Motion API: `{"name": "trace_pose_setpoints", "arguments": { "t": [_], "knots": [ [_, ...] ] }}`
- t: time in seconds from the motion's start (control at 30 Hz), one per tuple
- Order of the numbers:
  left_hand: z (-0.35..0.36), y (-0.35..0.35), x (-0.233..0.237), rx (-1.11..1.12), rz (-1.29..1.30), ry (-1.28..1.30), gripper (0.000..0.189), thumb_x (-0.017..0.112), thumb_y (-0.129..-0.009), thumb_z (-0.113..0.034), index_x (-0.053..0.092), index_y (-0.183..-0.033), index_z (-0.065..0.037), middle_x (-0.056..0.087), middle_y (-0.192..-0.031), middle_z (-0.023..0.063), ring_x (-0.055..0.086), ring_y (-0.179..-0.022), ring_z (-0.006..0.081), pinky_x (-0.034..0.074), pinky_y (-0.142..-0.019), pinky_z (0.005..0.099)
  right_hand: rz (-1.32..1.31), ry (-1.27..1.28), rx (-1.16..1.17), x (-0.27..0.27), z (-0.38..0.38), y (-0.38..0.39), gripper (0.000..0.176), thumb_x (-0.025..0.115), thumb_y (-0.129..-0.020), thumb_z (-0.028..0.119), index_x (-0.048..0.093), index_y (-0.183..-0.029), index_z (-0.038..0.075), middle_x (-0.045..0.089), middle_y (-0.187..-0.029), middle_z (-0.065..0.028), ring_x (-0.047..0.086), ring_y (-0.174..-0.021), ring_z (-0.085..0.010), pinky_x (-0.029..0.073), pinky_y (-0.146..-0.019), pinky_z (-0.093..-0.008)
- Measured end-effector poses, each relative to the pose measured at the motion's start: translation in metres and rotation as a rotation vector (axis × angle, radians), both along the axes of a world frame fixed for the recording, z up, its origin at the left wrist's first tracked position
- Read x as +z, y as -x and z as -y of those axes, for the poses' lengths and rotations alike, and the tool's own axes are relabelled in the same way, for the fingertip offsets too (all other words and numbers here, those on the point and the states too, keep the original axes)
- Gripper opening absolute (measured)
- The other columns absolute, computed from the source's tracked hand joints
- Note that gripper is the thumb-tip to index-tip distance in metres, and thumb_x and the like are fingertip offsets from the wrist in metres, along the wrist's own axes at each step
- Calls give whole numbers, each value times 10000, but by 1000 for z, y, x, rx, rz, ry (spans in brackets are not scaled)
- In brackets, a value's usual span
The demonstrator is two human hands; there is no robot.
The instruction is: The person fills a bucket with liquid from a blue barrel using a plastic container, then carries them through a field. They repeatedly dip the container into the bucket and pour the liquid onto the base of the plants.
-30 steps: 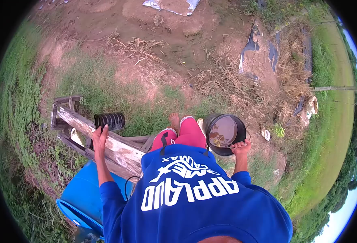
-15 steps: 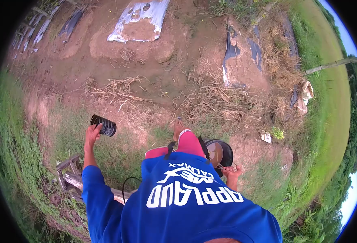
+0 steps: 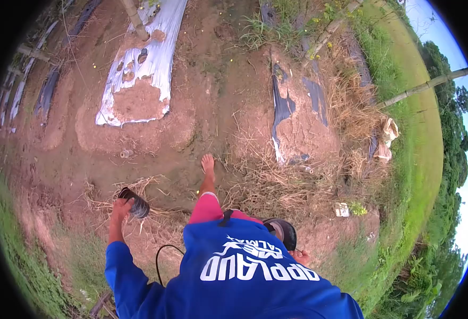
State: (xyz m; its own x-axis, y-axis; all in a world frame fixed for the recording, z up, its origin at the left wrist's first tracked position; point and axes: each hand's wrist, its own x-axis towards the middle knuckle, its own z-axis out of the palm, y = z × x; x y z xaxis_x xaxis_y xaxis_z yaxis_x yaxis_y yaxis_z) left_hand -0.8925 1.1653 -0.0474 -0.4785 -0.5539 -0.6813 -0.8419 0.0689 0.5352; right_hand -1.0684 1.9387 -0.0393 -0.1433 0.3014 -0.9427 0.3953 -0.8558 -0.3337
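While left fingers clamp the already lifted black pot, a bucket is beside curled right fingers, grip unclear

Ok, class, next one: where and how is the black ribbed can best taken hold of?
Probably by the wall at its open end, coming from the person's left, where the left hand grips now. The can is round and ribbed, which should help fingers wrap it, and it tilts with that end towards the hand.
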Motion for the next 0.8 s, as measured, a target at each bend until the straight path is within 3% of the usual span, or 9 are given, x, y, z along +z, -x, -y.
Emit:
{"name": "trace_pose_setpoints", "arguments": {
  "t": [0.07,0.17,0.2,0.23,0.3,0.47,0.57,0.7,0.8],
  "knots": [
    [47,33,-54,42,-25,-75,430,644,-804,-416,622,-656,-12,544,-518,45,504,-414,126,407,-398,277,-113,65,-109,14,62,42,408,442,-800,438,394,-948,60,480,-857,-123,447,-763,-292,372,-702,-507],
    [116,140,-96,53,-40,-17,417,643,-803,-406,628,-680,-8,559,-528,45,507,-413,133,400,-396,273,-118,-166,-33,-16,153,138,378,439,-848,408,417,-924,39,508,-871,-150,486,-779,-292,417,-743,-474],
    [143,173,-122,-2,-53,-18,415,632,-808,-400,638,-701,1,561,-535,80,517,-410,156,421,-412,305,42,109,-236,-2,146,171,331,468,-827,400,416,-874,76,484,-804,-103,461,-694,-282,402,-708,-455],
    [164,229,-104,-204,16,95,445,619,-807,-427,642,-736,12,606,-625,171,601,-520,273,478,-524,391,-236,909,-731,-91,37,160,505,450,-799,491,504,-863,-7,541,-1055,-186,456,-1086,-352,289,-1056,-475],
    [197,348,-78,-408,-65,282,502,601,-791,-474,624,-728,23,629,-833,266,596,-832,441,468,-739,484,-104,-26,-114,-90,142,238,352,527,-739,452,330,-742,160,349,-641,-13,371,-610,-225,323,-629,-396],
    [257,616,31,-708,-200,455,466,564,-844,-424,606,-784,36,615,-816,265,601,-835,419,468,-752,468,-8,-72,-34,-59,294,447,388,534,-722,430,248,-661,175,242,-577,-3,267,-540,-192,295,-612,-391],
    [267,723,84,-557,-392,453,449,613,-866,-394,591,-781,46,600,-777,222,600,-753,369,457,-698,446,24,-39,118,-64,382,569,406,480,-785,431,221,-602,178,211,-541,8,264,-532,-199,309,-633,-418],
    [266,834,100,-358,-465,287,519,620,-874,-426,496,-700,47,468,-625,140,410,-593,224,382,-570,394,-59,70,419,-59,504,704,408,498,-790,417,266,-539,194,238,-454,18,232,-413,-181,333,-524,-384],
    [252,913,100,-413,-555,235,505,616,-870,-425,518,-690,37,443,-582,137,399,-563,180,366,-537,376,-150,161,734,-46,595,805,413,517,-781,443,272,-539,214,241,-453,34,256,-406,-168,329,-506,-378]
  ]
}}
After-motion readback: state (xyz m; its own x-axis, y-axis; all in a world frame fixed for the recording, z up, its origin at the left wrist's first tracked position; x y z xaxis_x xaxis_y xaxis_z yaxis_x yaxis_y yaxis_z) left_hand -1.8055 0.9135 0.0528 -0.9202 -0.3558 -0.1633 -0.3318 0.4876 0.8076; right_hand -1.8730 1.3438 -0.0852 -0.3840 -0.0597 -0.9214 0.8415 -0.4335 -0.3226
